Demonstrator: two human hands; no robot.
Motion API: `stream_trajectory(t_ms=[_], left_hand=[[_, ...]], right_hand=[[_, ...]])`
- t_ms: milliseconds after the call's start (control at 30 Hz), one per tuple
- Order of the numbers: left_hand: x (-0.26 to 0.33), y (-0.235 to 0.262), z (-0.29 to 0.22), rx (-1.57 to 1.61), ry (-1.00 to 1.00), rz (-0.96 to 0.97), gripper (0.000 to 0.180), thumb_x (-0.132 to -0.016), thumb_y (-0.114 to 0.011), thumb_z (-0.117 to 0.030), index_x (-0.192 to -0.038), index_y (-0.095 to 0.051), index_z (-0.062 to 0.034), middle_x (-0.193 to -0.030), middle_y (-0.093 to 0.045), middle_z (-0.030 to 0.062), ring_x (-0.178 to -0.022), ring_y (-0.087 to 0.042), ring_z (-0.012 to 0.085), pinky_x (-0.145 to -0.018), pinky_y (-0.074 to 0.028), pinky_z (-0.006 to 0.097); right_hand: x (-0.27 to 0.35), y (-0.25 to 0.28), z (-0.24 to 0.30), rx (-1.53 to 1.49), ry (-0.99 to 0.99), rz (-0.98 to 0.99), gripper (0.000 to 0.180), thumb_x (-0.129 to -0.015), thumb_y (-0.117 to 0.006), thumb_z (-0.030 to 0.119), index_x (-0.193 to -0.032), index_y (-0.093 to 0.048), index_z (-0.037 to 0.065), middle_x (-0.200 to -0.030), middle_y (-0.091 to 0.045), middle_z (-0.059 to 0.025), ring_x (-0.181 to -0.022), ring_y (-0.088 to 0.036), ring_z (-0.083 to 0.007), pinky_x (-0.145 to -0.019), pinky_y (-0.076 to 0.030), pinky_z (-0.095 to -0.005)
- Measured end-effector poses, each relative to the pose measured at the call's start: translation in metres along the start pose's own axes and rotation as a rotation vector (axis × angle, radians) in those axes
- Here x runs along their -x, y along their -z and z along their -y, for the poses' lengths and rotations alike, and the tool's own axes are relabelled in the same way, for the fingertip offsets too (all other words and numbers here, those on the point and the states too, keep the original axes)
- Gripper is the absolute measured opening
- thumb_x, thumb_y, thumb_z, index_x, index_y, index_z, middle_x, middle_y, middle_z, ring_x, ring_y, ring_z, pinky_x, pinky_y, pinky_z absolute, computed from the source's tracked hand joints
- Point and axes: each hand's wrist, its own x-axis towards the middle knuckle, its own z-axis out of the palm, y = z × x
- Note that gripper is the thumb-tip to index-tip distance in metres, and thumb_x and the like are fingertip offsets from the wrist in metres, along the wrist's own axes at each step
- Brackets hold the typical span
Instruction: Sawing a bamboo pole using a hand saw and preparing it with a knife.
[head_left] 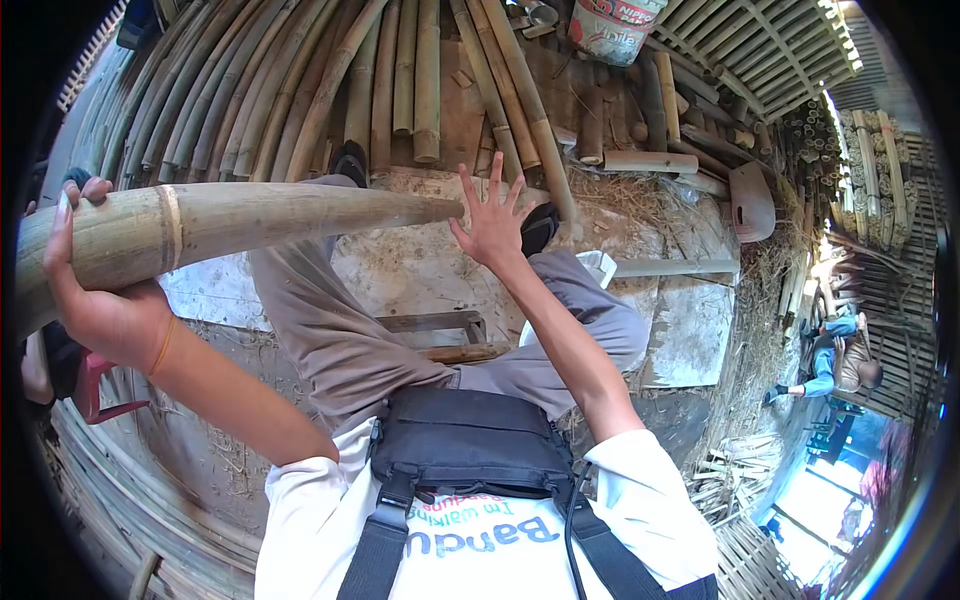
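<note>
A thick bamboo pole point(270, 211) runs from the left rim across to the middle, looking narrower toward its far end. My left hand point(110, 300) grips the pole near the left rim, palm underneath and fingers curled up around it. Just past the pole's far end is my right hand point(490, 222), fingers spread wide and holding nothing. From this view I cannot tell whether the right palm touches the pole's tip.
Many bamboo poles point(290, 80) lie side by side at the far left. A printed bucket point(612, 30) stands at the back. Cut bamboo pieces point(650, 162) and straw lie right of centre. A red plastic chair point(95, 385) is at left. Another person point(850, 365) sits far right.
</note>
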Motion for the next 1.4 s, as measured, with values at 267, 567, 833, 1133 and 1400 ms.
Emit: stream_trajectory(t_ms=[267,567,833,1133,1400], left_hand=[[0.007,-0.013,-0.003,-0.051,-0.003,-0.039,0.039,-0.081,-0.050,-0.020,-0.105,-0.055,0.0100,-0.099,-0.057,0.0190,-0.098,-0.054,0.0240,-0.095,-0.038,0.036],[0.009,-0.013,-0.002,-0.049,-0.020,-0.048,0.040,-0.080,-0.052,-0.020,-0.105,-0.055,0.0105,-0.099,-0.058,0.0194,-0.098,-0.055,0.0243,-0.095,-0.039,0.036],[0.006,-0.009,-0.001,-0.099,-0.042,-0.031,0.040,-0.075,-0.057,-0.023,-0.101,-0.057,0.0068,-0.095,-0.057,0.0191,-0.095,-0.056,0.0245,-0.087,-0.044,0.037],[0.006,-0.011,-0.001,-0.036,-0.043,-0.041,0.036,-0.075,-0.057,-0.020,-0.098,-0.056,0.0070,-0.091,-0.056,0.0184,-0.092,-0.057,0.0254,-0.084,-0.044,0.036],[0.003,-0.009,0.004,0.032,-0.033,0.014,0.031,-0.076,-0.057,-0.020,-0.091,-0.060,0.0066,-0.085,-0.060,0.0204,-0.085,-0.059,0.0242,-0.082,-0.044,0.033]], right_hand=[[-0.002,-0.044,-0.013,-0.136,0.072,0.087,0.034,-0.077,-0.058,0.030,-0.100,-0.064,0.006,-0.066,-0.062,-0.0142,-0.067,-0.064,-0.0325,-0.058,-0.052,-0.0425],[-0.003,-0.037,-0.018,-0.248,-0.055,0.092,0.031,-0.078,-0.057,0.035,-0.082,-0.062,0.005,-0.078,-0.064,-0.0177,-0.072,-0.064,-0.0338,-0.063,-0.052,-0.0438],[-0.001,-0.032,-0.036,-0.273,-0.039,0.370,0.031,-0.063,-0.069,0.023,-0.085,-0.064,0.001,-0.089,-0.065,-0.0175,-0.085,-0.064,-0.0293,-0.071,-0.053,-0.0389],[0.009,-0.044,-0.061,-0.532,-0.115,0.632,0.038,-0.064,-0.069,0.012,-0.098,-0.061,-0.004,-0.091,-0.065,-0.0206,-0.066,-0.066,-0.0278,-0.058,-0.056,-0.0355],[0.045,-0.075,-0.103,-0.996,-0.446,0.735,0.041,-0.079,-0.064,0.016,-0.115,-0.052,-0.001,-0.082,-0.062,-0.0143,-0.053,-0.064,-0.0223,-0.046,-0.053,-0.0313]])
